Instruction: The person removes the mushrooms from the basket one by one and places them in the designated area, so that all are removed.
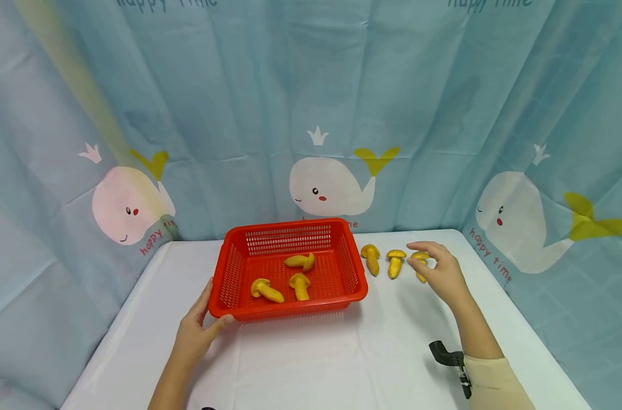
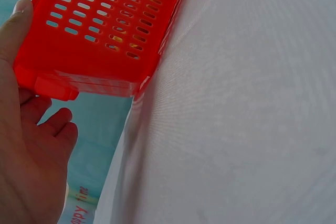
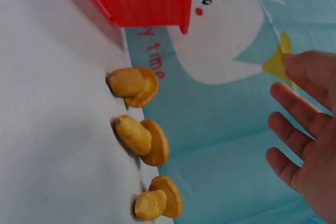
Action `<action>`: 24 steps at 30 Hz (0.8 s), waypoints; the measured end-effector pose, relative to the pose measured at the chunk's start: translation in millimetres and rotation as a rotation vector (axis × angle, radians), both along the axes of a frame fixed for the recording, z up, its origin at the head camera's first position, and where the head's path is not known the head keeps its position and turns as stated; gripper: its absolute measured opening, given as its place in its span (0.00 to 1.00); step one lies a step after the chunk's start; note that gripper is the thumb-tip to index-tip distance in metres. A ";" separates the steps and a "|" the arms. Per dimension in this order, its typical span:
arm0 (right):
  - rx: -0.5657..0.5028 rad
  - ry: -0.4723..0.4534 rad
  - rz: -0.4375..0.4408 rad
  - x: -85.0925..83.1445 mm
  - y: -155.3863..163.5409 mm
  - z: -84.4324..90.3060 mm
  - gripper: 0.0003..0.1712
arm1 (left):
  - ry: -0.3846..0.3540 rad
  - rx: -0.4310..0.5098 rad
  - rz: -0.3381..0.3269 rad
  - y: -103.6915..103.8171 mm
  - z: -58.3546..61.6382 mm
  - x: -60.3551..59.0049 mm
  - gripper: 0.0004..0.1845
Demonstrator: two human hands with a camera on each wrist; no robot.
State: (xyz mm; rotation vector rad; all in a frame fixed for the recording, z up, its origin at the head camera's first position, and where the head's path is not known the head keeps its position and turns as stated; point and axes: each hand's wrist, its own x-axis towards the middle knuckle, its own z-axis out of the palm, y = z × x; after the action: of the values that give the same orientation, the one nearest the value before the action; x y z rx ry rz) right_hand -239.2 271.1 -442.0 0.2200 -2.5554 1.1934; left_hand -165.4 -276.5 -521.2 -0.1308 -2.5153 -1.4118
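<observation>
A red plastic basket (image 1: 311,308) with slotted walls holds three yellow-brown mushrooms, one (image 1: 300,261) near its back and two towards the front. My left hand (image 1: 195,327) grips the basket's left front corner; the left wrist view shows the thumb on the rim and curled fingers below it. To the right of the basket three more mushrooms lie in a row on the table: one (image 1: 372,260) nearest the basket, a middle one (image 1: 395,263) and a far right one (image 3: 157,199). Over the far right mushroom hovers my right hand (image 1: 442,277), thumb and fingers apart, holding nothing.
A white cloth covers the table (image 1: 300,364). Blue curtains with printed whales (image 1: 331,187) hang behind it and on both sides. A black strap-like mount (image 1: 446,356) sits at the right wrist, beside a cream sleeve (image 1: 497,384).
</observation>
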 end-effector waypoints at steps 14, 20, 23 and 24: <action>0.000 0.062 0.101 9.3 -29.6 5.3 0.17 | 0.017 0.024 -0.014 -0.4 1.2 0.3 0.52; 0.017 0.087 0.142 14.9 -43.0 7.3 0.18 | 0.023 0.028 -0.020 -0.5 0.5 -0.1 0.52; 0.028 0.105 0.175 18.3 -50.4 8.4 0.18 | 0.032 0.035 -0.026 -0.5 -0.5 -1.0 0.52; 0.033 0.113 0.186 19.7 -52.9 8.9 0.18 | 0.037 0.040 -0.029 -0.2 -0.7 -1.2 0.52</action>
State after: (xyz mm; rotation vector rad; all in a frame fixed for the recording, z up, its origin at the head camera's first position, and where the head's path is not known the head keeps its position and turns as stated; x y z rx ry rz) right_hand -219.6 218.3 -433.1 0.5272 -2.5013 1.1666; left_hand -166.6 -276.8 -521.9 -0.1849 -2.4632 -1.4560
